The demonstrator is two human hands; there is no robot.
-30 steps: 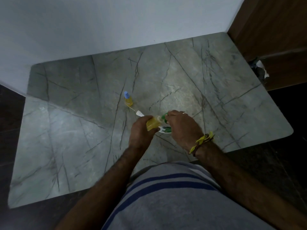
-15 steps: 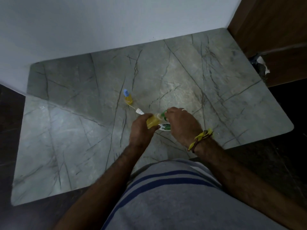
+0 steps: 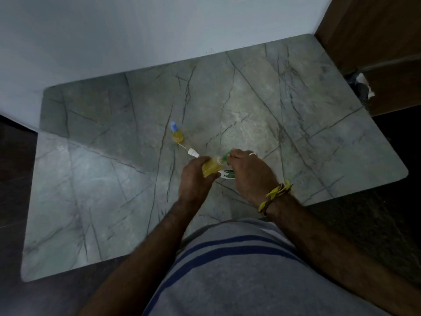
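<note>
While the left hand (image 3: 196, 181) curls round one tilted clear plastic bottle of yellow liquid (image 3: 210, 169), the right hand (image 3: 248, 176) pinches the green cap (image 3: 226, 155) at its neck. Both are over the grey veined stone counter (image 3: 114, 179), near its front edge. Beneath them shows one white container with a green label (image 3: 227, 174), mostly hidden. A second, smaller yellow bottle with a blue cap (image 3: 176, 132) stands upright further back. One white spray nozzle (image 3: 193, 152) lies between it and the hands.

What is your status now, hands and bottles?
Left hand grips yellow bottle. Right hand holds green-capped white bottle. Loose spray head lies behind, not blocking.
</note>
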